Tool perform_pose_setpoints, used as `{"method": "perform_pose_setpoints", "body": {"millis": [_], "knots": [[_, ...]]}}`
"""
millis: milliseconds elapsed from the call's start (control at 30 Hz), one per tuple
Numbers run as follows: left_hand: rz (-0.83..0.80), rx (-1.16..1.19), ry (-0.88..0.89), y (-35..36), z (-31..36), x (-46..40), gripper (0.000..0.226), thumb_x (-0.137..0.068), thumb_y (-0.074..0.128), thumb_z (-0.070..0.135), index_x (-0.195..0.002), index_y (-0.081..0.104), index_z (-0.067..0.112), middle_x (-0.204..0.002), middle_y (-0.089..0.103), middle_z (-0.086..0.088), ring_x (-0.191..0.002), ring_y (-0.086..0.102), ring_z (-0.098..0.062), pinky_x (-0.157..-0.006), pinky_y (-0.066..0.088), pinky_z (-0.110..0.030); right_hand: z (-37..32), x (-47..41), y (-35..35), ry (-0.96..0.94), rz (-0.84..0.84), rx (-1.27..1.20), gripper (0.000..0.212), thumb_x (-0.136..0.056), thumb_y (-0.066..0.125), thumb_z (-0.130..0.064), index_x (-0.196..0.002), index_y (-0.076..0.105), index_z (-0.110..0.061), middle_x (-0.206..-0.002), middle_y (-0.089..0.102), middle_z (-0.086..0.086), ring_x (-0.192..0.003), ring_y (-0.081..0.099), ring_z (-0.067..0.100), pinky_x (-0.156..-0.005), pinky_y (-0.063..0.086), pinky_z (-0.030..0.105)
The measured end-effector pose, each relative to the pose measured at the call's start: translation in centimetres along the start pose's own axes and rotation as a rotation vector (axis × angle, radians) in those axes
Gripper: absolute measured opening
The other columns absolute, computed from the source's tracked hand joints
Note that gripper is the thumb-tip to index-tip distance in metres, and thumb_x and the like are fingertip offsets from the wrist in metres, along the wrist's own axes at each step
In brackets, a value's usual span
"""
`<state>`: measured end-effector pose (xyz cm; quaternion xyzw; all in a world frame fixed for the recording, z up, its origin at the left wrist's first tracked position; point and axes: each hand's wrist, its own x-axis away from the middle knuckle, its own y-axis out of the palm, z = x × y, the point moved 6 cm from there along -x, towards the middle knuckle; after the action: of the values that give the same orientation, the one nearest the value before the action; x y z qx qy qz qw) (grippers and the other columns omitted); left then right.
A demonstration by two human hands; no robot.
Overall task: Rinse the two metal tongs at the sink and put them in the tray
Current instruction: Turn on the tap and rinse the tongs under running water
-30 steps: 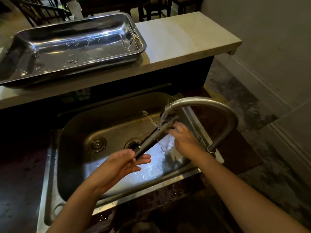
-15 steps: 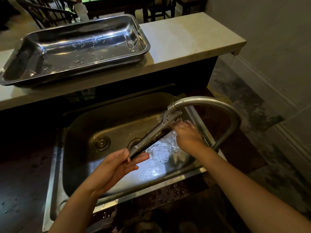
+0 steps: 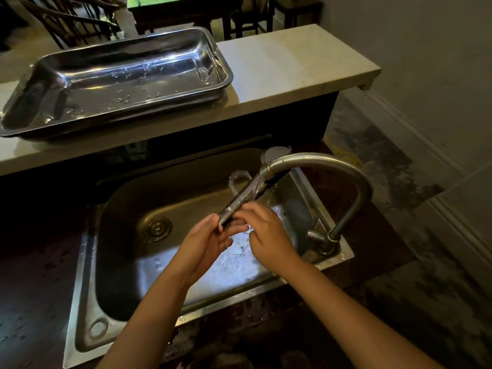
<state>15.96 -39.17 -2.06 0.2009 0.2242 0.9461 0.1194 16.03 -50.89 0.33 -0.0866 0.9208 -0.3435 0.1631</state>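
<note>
While water blurs the tongs (image 3: 246, 194) (tips hidden), both hands (image 3: 213, 242) grasp them.

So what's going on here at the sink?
A person is rinsing metal tongs under the running faucet. The left hand grips the near end, and the right hand touches the tongs just beside it, while the far end sits in the stream over the sink. Only one pair shows clearly. The steel tray on the counter behind holds only water drops so far, so no tongs are in it yet.
</note>
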Motion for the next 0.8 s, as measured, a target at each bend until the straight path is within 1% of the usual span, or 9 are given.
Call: {"method": "perform_pose_setpoints", "body": {"millis": [167,267,333,400,500,567,633,700,800], "knots": [[0.019,-0.109,0.045,0.9,0.6,-1.2,0.03,-0.099,0.027,0.018,-0.077,0.045,0.01,-0.076,0.073,-0.001,-0.071,0.069,-0.011,-0.061,0.035,-0.027,0.4,-1.0,0.0,0.032,-0.021,-0.07,0.038,-0.079,0.039,-0.003,-0.108,0.064,-0.004,-0.115,0.059,0.015,-0.112,0.049,0.026,-0.096,0.039,0.03],[0.012,-0.214,0.061,1.1,0.5,-0.3,0.028,-0.099,0.026,0.017,-0.092,0.051,0.006,-0.085,0.072,-0.005,-0.074,0.068,-0.012,-0.056,0.039,-0.022,3.7,-0.3,-0.7,0.297,0.151,-0.173,0.03,-0.084,0.05,0.0,-0.106,0.066,-0.014,-0.13,0.044,0.007,-0.123,0.038,0.019,-0.091,0.032,0.012],[0.031,-0.35,0.061,0.7,-0.1,0.6,0.029,-0.099,0.028,0.016,-0.093,0.053,0.002,-0.086,0.075,-0.002,-0.077,0.069,-0.011,-0.056,0.042,-0.02,6.2,0.4,-1.0,0.589,0.257,-0.436,0.028,-0.089,0.05,-0.008,-0.108,0.063,-0.023,-0.13,0.04,0.002,-0.116,0.043,0.015,-0.086,0.04,0.019],[0.04,-0.573,0.098,0.3,-0.7,1.6,0.027,-0.098,0.033,0.015,-0.088,0.054,0.003,-0.089,0.075,-0.001,-0.077,0.069,-0.005,-0.056,0.046,-0.017,7.0,0.6,-0.2,0.771,0.251,-0.857,0.018,-0.094,0.048,-0.02,-0.098,0.061,-0.031,-0.116,0.051,0.002,-0.098,0.055,0.012,-0.076,0.046,0.024],[0.034,-0.86,0.18,0.1,-1.9,3.0,0.033,-0.097,0.039,0.016,-0.08,0.059,0.036,-0.092,0.072,0.001,-0.073,0.063,0.002,-0.062,0.047,-0.019,6.8,0.1,0.8,0.845,0.225,-1.097,0.012,-0.092,0.053,-0.024,-0.104,0.056,-0.023,-0.107,0.061,0.009,-0.094,0.062,0.022,-0.073,0.055,0.032],[0.019,-0.789,0.157,-0.1,-2.7,3.7,0.03,-0.097,0.04,0.019,-0.087,0.062,0.037,-0.102,0.073,0.004,-0.09,0.067,-0.004,-0.067,0.051,-0.019,7.2,-0.2,1.5,0.864,0.251,-1.013,0.048,-0.089,0.058,-0.023,-0.13,0.036,-0.025,-0.12,0.057,0.011,-0.107,0.059,0.027,-0.088,0.053,0.044],[0.022,-0.625,0.083,-0.7,-3.5,4.1,0.024,-0.097,0.038,0.02,-0.096,0.062,0.02,-0.108,0.072,0.005,-0.098,0.069,-0.014,-0.07,0.056,-0.023,7.3,-0.3,2.3,0.927,0.282,-1.031,0.074,-0.085,0.063,-0.028,-0.141,0.015,-0.035,-0.127,0.051,0.01,-0.114,0.054,0.029,-0.092,0.049,0.045],[0.037,-0.434,-0.02,-1.3,-4.2,4.7,0.026,-0.098,0.034,0.016,-0.097,0.054,-0.001,-0.105,0.074,-0.003,-0.093,0.071,-0.024,-0.068,0.057,-0.024,7.2,-0.4,2.9,0.999,0.306,-1.266,0.071,-0.082,0.067,-0.033,-0.139,0.025,-0.031,-0.112,0.057,0.009,-0.098,0.06,0.025,-0.08,0.051,0.04],[0.093,-0.276,-0.086,-2.1,-4.4,6.1,0.023,-0.097,0.032,0.015,-0.089,0.047,0.0,-0.101,0.075,-0.011,-0.083,0.072,-0.033,-0.061,0.057,-0.026,6.8,-0.8,3.4,1.046,0.286,-1.57,0.046,-0.077,0.069,-0.039,-0.113,0.053,-0.016,-0.077,0.059,0.003,-0.063,0.063,0.014,-0.064,0.054,0.034]]}}
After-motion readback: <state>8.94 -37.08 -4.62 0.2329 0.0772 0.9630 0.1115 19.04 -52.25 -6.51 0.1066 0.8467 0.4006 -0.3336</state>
